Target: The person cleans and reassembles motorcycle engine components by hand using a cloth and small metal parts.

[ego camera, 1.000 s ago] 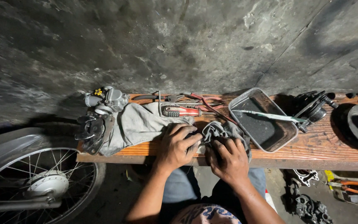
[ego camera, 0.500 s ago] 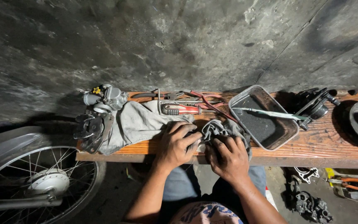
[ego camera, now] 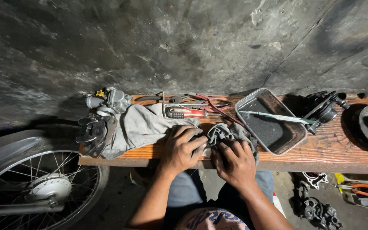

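Grey rag (ego camera: 228, 134), bunched at the front edge of the bench (ego camera: 333, 147), long axis roughly left-right. Left hand (ego camera: 183, 149) and right hand (ego camera: 235, 164), palms down, fingers curled, apparently gripping it.

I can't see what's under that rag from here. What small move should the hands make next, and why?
Probably lift the right hand slightly and peel back the small grey rag. Both hands press on it at the front edge of the wooden bench, the left hand beside it, and whatever they grip is hidden by cloth and fingers. Uncovering it would show its state.
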